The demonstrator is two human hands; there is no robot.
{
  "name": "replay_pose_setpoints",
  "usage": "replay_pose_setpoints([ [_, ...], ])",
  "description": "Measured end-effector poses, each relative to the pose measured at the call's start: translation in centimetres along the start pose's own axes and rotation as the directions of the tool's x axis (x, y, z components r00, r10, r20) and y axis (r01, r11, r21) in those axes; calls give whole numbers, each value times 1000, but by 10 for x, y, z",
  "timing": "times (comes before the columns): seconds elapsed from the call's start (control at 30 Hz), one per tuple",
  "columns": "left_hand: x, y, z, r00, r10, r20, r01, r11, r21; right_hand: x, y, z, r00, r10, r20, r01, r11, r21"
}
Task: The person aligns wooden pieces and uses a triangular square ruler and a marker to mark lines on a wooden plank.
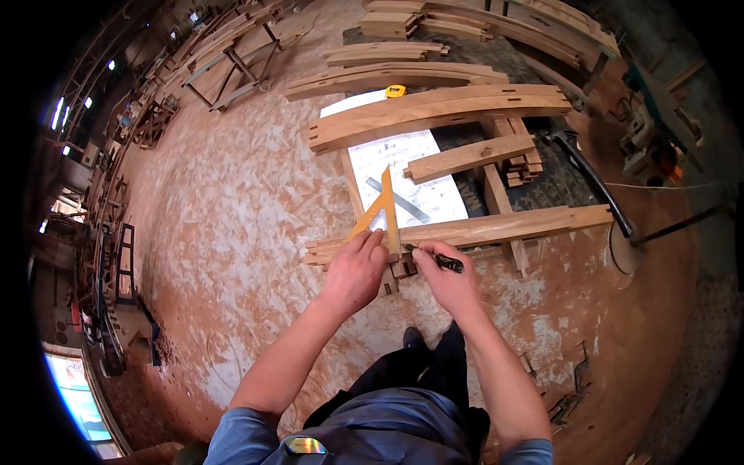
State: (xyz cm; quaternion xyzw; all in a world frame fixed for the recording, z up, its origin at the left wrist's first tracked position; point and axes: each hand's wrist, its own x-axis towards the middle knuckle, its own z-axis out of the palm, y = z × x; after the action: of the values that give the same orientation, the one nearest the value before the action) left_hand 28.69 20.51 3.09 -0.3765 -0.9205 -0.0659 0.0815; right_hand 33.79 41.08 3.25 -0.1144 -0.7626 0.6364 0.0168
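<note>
My left hand [355, 271] presses the lower part of a yellow triangular square [391, 217] against the nearest wooden beam [496, 230], its fingers closed on the square. Just right of it, my right hand [448, 280] grips a dark marking tool [449, 263], its tip close to the square's lower edge. A metal ruler [411, 203] lies slantwise on a white paper drawing [446, 194] behind the beam, partly under the square. Beyond it a wide curved beam [442, 110] crosses the drawing, and a shorter wooden piece [469, 158] lies between the two beams.
A yellow tape measure [395, 91] rests behind the wide beam. An axe-like tool with a black handle [593, 182] lies at the right. More timber [387, 53] is stacked at the back. Metal clamps [570, 391] lie on the floor at lower right, and machinery [651, 139] stands far right.
</note>
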Motion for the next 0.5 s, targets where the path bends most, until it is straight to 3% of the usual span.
replay_pose_setpoints([
  [0.07, -1, 0, -1, 1000, 5, 0, -5, 1000, 2, -2, 5, 4, 996, -81, -27, 81, 997, -4],
  [0.17, -1, 0, -2, 1000, 4, -2, -4, 1000, 2, -13, 8, -4, 998, 20, 63, -15, 997, -78],
  [0.23, -1, 0, 1, 1000, 0, -9, 0, 1000, 3, -32, 5, -13, 997, 68, 27, -68, 998, 15],
  [0.37, 1, -4, -20, 995, -98, 12, 99, 982, -161, -73, 42, -38, 975, 182, -127, -158, 971, 180],
  [0.43, 5, -7, -44, 982, -189, -4, 183, 954, -238, -101, 80, -59, 959, 230, -169, -205, 967, 154],
  [0.5, 15, -26, -55, 984, -160, -81, 140, 968, -210, -129, 97, -79, 915, 333, -226, -303, 940, 158],
])
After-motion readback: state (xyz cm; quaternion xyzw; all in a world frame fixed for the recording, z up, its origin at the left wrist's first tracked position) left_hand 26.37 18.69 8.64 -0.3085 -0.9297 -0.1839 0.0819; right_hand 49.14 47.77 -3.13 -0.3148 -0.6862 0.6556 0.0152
